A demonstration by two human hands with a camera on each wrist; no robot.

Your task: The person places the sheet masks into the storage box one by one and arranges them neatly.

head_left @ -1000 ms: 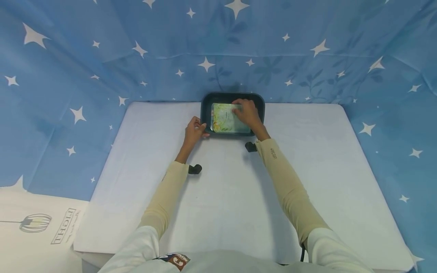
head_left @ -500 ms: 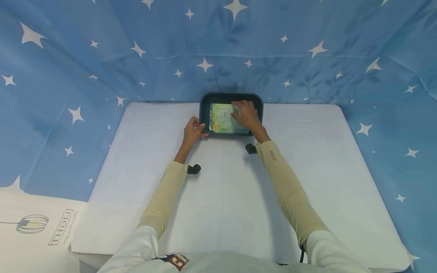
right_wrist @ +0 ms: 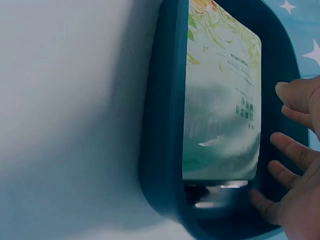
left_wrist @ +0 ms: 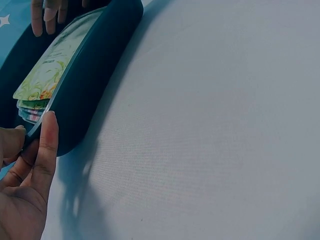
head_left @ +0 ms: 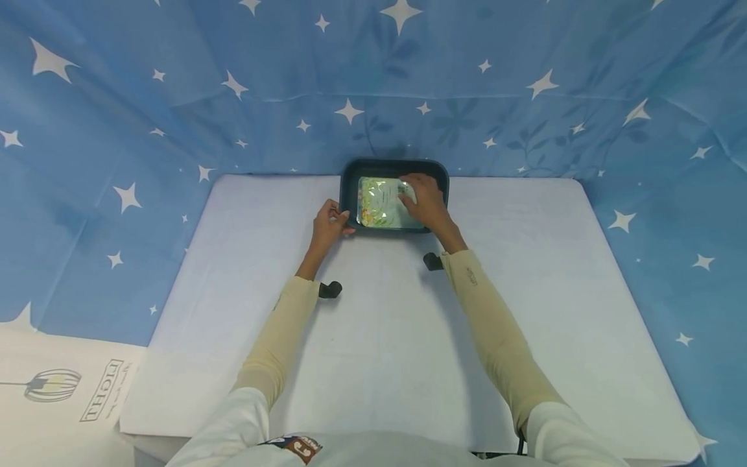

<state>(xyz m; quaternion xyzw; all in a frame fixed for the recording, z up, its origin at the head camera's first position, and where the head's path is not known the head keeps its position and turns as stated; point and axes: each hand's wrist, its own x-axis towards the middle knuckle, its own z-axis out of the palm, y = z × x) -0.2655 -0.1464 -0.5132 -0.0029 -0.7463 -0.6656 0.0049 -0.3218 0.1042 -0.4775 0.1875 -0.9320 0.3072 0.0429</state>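
A dark teal plastic tray (head_left: 354, 164) stands at the far edge of the table. Inside lies a stack of flat packets, the top packet (head_left: 379, 204) pale green with a leaf and flower print; edges of more packets (left_wrist: 31, 114) show beneath it in the left wrist view. My left hand (head_left: 329, 225) pinches the tray's near left corner between thumb and fingers. Over the tray's right part is my right hand (head_left: 426, 202), its fingers spread beside the packets' right end. In the right wrist view, the fingertips (right_wrist: 281, 90) appear apart from the top packet.
A white cloth covers the table (head_left: 373, 337). Blue star-patterned fabric (head_left: 262, 123) hangs right behind the tray and along both sides. Black wrist cameras (head_left: 331, 290) stick out from both sleeves. A cream printed cloth (head_left: 58, 389) lies at the lower left.
My right hand has shifted slightly to the right and nearer over the packets, uncovering a bit more of the top one. My left hand keeps its hold on the tray corner.
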